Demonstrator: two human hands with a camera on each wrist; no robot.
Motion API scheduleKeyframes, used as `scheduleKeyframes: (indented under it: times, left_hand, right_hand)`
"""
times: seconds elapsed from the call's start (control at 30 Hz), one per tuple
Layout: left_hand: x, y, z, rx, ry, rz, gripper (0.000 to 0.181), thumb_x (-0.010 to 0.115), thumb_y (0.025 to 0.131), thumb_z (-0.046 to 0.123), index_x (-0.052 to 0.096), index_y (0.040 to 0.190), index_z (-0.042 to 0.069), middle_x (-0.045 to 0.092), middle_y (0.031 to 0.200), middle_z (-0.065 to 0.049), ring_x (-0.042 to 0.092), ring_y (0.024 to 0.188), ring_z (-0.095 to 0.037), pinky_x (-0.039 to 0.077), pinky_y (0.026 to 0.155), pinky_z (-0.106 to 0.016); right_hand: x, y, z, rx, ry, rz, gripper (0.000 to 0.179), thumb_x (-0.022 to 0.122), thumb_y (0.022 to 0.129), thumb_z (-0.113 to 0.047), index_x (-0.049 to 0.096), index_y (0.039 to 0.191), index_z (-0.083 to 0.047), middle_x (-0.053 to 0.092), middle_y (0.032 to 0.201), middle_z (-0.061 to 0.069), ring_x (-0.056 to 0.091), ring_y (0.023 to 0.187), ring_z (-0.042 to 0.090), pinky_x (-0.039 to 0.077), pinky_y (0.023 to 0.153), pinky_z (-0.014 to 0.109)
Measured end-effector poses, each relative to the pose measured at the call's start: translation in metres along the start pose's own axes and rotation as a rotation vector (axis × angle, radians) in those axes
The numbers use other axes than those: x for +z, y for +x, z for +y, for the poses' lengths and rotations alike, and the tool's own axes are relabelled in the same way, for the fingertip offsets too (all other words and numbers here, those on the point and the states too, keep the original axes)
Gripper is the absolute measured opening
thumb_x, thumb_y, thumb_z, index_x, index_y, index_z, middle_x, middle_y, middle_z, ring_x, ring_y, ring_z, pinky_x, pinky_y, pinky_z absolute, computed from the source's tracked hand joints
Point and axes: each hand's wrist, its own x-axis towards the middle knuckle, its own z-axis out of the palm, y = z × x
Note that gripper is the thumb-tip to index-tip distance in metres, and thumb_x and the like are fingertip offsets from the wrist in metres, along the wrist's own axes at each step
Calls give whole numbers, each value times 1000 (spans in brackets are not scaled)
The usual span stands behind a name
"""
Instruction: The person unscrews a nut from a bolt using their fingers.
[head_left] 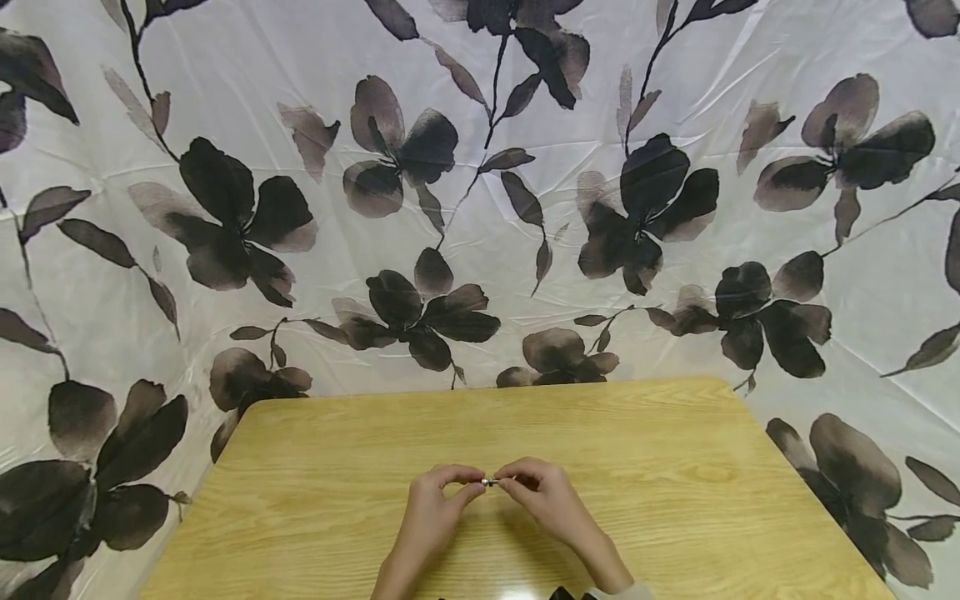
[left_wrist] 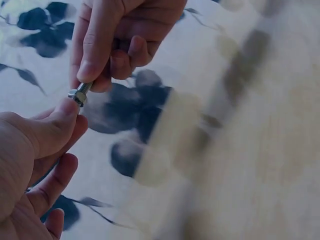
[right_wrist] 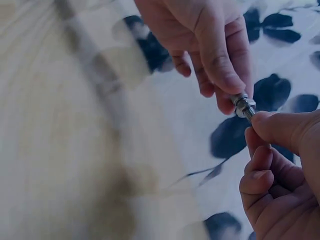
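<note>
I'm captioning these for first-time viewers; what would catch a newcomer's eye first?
Probably the dark-flowered cloth, which fills the upper part of the head view beyond the wood-grain table. Next, low in the middle of that view, the left hand and right hand pinch opposite ends of a small threaded metal fastener.

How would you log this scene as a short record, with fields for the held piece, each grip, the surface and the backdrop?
Held piece: small metal bolt, threaded, with a hex collar
Left grip: pinches the end nearer the collar
Right grip: pinches the threaded end
Surface: wood-grain table
Backdrop: white cloth, dark flower print
</note>
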Motion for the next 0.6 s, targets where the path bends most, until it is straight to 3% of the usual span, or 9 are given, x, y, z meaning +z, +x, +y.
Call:
scheduleKeyframes:
  times: [0.2, 0.47, 0.6]
  left_hand:
    - [-13, 13, 22, 40, -1, 95, 15, 83, 85, 15, 82, 99, 20, 77, 96, 11, 72, 95, -12, 57, 88, -35]
    - [-26, 21, 43, 94, -69, 178, 15, 82, 85, 19, 82, 100, 21, 78, 98, 12, 71, 97, -12, 56, 89, -33]
    - [-28, 20, 50, 100, -97, 176, 13, 82, 85, 19, 82, 98, 20, 78, 96, 14, 70, 95, -11, 56, 87, -31]
  right_hand:
    - [-6, 14, -27, -81, 11, 61, 14, 66, 101, -20, 78, 108, -15, 75, 104, 7, 59, 78, 7, 52, 68, 23]
    - [-11, 23, -58, -129, 52, 121, 13, 67, 101, -20, 78, 106, -14, 74, 102, 9, 56, 74, 7, 50, 65, 22]
    - [-14, 21, -64, -152, 69, 123, 13, 67, 101, -17, 78, 105, -12, 74, 101, 11, 56, 75, 7, 51, 64, 23]
